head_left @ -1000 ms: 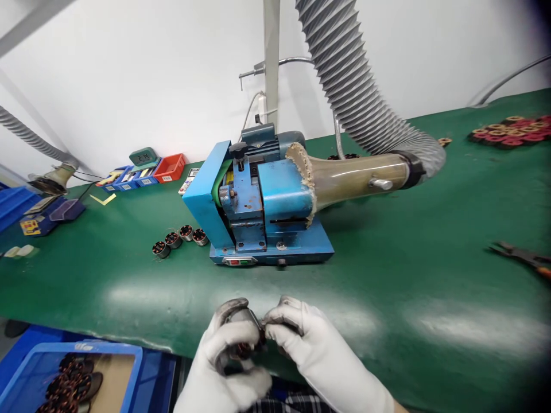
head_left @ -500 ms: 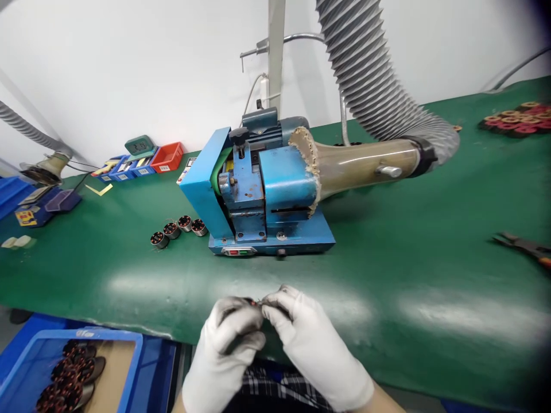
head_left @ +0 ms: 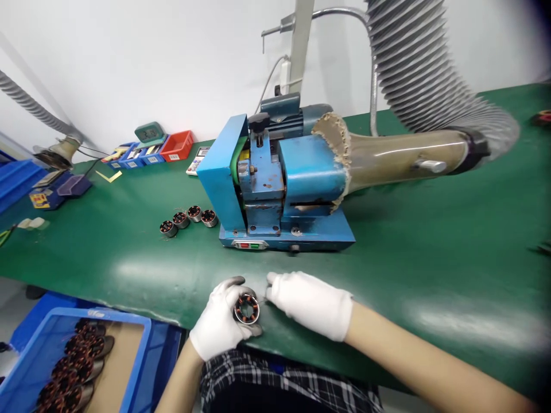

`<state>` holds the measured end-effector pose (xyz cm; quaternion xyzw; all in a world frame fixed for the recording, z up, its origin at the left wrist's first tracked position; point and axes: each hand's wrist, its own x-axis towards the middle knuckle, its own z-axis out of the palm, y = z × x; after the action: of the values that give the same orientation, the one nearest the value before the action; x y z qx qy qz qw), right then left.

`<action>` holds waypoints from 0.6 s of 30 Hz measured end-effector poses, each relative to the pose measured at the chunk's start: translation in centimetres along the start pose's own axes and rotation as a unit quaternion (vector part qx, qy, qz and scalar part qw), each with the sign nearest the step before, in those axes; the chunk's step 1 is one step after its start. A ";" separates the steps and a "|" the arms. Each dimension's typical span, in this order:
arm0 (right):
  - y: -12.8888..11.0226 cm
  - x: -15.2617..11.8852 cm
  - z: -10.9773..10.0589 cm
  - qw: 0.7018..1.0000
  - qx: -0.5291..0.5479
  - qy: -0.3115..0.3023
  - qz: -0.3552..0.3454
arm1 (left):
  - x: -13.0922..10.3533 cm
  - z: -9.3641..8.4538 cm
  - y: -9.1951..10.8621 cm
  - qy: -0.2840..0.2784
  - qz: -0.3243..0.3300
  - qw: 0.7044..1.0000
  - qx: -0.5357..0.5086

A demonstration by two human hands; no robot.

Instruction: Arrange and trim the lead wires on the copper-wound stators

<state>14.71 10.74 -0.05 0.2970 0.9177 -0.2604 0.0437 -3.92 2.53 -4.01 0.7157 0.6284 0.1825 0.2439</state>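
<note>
A motor stator [head_left: 247,309], a metal ring with copper windings inside, faces up in my left hand [head_left: 220,321]. The white-gloved fingers are wrapped round its left side and rim. My right hand [head_left: 310,304], also in a white glove, is just right of the stator with its fingertips drawn together. A thin wire [head_left: 262,300] seems to run from the stator to these fingertips, though their grip on it is partly hidden. Beyond both hands stands a blue belt-driven machine [head_left: 262,189] with red and green buttons.
Several stators [head_left: 188,219] stand left of the machine. A blue bin [head_left: 144,344] at lower left holds more. A thick suction hose [head_left: 408,63] joins the machine's right side. A red tray [head_left: 177,145], a clock [head_left: 148,132] and a calculator [head_left: 197,161] sit at the back.
The stator, mostly hidden between my hands before, now shows its open face in my left hand. My right hand has turned sideways and moved slightly away from my left. The view has shifted.
</note>
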 end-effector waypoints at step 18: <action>-1.9 0.2 5.3 0.927 0.335 0.140 0.095 | -3.2 3.6 -0.2 0.111 0.010 0.974 0.198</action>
<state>13.04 6.85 -3.83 0.4133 0.7415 -0.5028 -0.1628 -2.50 -1.04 -6.96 0.7313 0.6680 0.1353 0.0247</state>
